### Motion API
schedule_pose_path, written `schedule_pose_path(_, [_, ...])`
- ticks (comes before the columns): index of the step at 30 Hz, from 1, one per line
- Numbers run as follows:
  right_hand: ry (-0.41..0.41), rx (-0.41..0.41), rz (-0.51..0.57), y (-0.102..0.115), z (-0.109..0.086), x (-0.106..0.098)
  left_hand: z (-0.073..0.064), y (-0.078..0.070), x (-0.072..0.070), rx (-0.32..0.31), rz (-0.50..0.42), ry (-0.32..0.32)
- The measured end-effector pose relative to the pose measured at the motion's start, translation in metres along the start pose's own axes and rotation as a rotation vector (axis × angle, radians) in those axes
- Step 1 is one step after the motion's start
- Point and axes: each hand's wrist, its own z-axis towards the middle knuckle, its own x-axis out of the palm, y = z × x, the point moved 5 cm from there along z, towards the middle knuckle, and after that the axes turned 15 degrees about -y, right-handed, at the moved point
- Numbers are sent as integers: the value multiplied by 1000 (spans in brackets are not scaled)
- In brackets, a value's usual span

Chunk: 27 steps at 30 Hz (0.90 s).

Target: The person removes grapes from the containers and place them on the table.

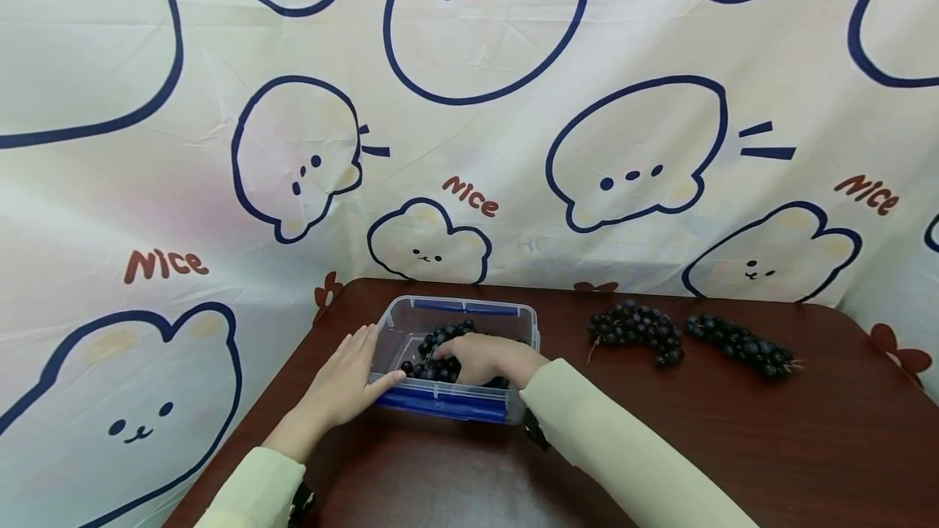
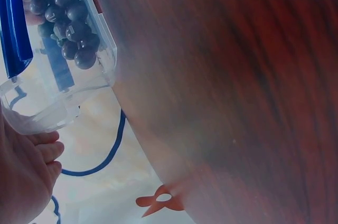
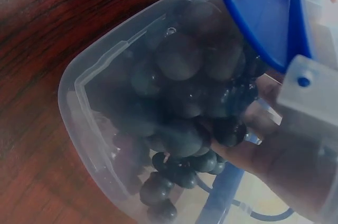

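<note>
A clear plastic box (image 1: pixel 402 318) with blue latches holds dark grapes (image 1: pixel 443 334). My right hand (image 1: pixel 480 357) reaches down into it, fingers curled at a bunch and gripping it near a thin stem. Through the box wall in the right wrist view, the fingers (image 3: pixel 259 123) press against the dark grapes (image 3: pixel 179 86). My left hand (image 1: pixel 345 377) rests along the box's left side, fingers straight and thumb at the front rim. In the left wrist view, the left hand (image 2: pixel 26 171) touches the box corner, and grapes (image 2: pixel 68 23) show through the plastic.
Two more bunches lie on the brown table (image 1: pixel 660 430) right of the box: a curved grape bunch (image 1: pixel 637 331) and a longer grape bunch (image 1: pixel 742 345). A patterned cloth (image 1: pixel 513 137) hangs behind the table and along its left side.
</note>
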Motion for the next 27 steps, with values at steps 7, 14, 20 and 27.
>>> schedule_pose_path(7, [48, -13, -27, 0, 5, 6, 0, 0, 1, 9, 0, 0])
schedule_pose_path(14, [42, 18, -59, 2, 7, 10, -1, 1, -1, 3, -15, -5])
schedule_pose_path(20, [14, 37, -92, 3, 10, 13, 0, 2, 1, 6, -17, -11])
schedule_pose_path(27, [-11, 46, -106, 5, 10, 15, -1, 4, 2, -1, -32, -8])
